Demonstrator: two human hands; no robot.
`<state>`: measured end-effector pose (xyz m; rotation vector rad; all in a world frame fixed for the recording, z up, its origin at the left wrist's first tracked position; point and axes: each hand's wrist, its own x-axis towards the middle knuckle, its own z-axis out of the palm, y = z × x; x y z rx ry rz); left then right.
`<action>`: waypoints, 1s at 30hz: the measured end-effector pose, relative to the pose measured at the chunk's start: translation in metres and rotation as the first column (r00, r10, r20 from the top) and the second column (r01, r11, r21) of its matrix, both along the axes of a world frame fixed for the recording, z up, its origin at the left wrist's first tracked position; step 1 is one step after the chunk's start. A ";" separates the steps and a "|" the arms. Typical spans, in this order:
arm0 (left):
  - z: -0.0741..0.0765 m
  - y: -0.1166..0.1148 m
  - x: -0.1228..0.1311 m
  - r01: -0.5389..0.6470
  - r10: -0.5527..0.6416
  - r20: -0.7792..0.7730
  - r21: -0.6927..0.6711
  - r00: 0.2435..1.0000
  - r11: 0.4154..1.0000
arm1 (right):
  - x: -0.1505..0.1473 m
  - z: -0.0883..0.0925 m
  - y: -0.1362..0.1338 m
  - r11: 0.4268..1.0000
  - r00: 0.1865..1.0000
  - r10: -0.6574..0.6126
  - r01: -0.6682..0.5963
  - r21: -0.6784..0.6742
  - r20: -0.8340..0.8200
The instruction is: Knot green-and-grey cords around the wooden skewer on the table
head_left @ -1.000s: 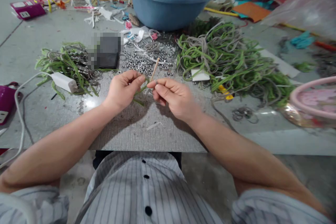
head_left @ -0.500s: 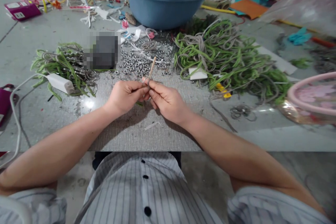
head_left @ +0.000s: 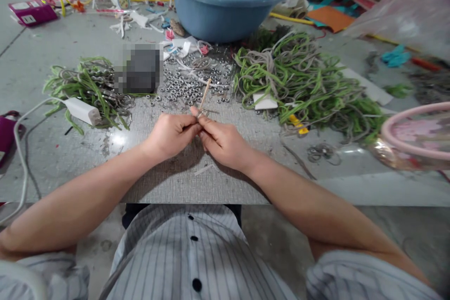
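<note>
My left hand (head_left: 174, 135) and my right hand (head_left: 224, 143) meet fingertip to fingertip just above the table, both closed in a pinch. From beside the right fingertips a thin wooden stick (head_left: 206, 93) points up and away. A small shiny metal ring or wire (head_left: 201, 113) shows at the same fingertips; its exact form is too small to tell. Whatever the left fingers pinch is hidden. Beyond the hands lie many small silver metal beads or nuts (head_left: 184, 88), scattered over the table.
A blue basin (head_left: 218, 14) stands at the back. Green and grey cords (head_left: 302, 75) are heaped on the right, with a smaller corded bundle (head_left: 82, 77) on the left beside a white adapter (head_left: 82, 111). A pink-rimmed object (head_left: 418, 126) sits at the right edge.
Both hands remain together with the stick between them, shifting very slightly. The green piece seen below the fingers is no longer visible. The view has moved a little.
</note>
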<state>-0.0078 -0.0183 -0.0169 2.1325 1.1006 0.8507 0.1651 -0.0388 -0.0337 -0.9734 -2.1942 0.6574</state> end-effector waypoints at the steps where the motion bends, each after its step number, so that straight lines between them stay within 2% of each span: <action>1: 0.001 0.000 0.001 -0.020 0.020 0.006 0.004 1.000 1.000 | -0.001 -0.001 0.000 1.000 1.000 -0.010 0.010 0.008 0.025; 6: 0.005 0.001 0.004 -0.147 0.149 0.070 -0.028 0.986 0.989 | -0.005 -0.006 -0.001 0.999 0.997 -0.034 0.032 0.029 0.071; 10: 0.009 0.003 0.002 -0.179 0.203 0.161 -0.152 0.966 0.972 | -0.007 -0.004 -0.003 0.991 0.994 -0.085 0.093 0.101 -0.074; 12: 0.009 0.006 0.001 -0.177 0.245 0.263 -0.259 0.933 0.950 | -0.008 -0.003 -0.005 0.986 0.976 -0.134 0.149 0.076 -0.172; 16: 0.006 0.011 -0.001 -0.066 0.288 0.469 -0.435 0.835 0.898 | -0.008 -0.003 -0.005 0.964 0.931 -0.214 0.153 -0.216 -0.296; 18: 0.005 0.012 -0.002 0.026 0.245 0.531 -0.452 0.811 0.892 | -0.007 -0.004 -0.002 0.934 0.917 -0.225 0.107 -0.341 -0.330; 21: 0.006 0.010 -0.002 0.140 0.171 0.572 -0.459 0.802 0.878 | -0.006 -0.006 0.003 0.901 0.911 -0.201 0.028 -0.433 -0.360; 26: 0.009 0.008 -0.004 0.235 0.132 0.574 -0.520 0.808 0.821 | -0.006 -0.004 0.006 0.902 0.906 -0.090 -0.102 -0.420 -0.413; 30: 0.013 0.007 -0.004 0.308 0.135 0.566 -0.615 0.813 0.726 | -0.008 -0.006 0.005 0.945 0.881 -0.111 -0.050 -0.324 -0.460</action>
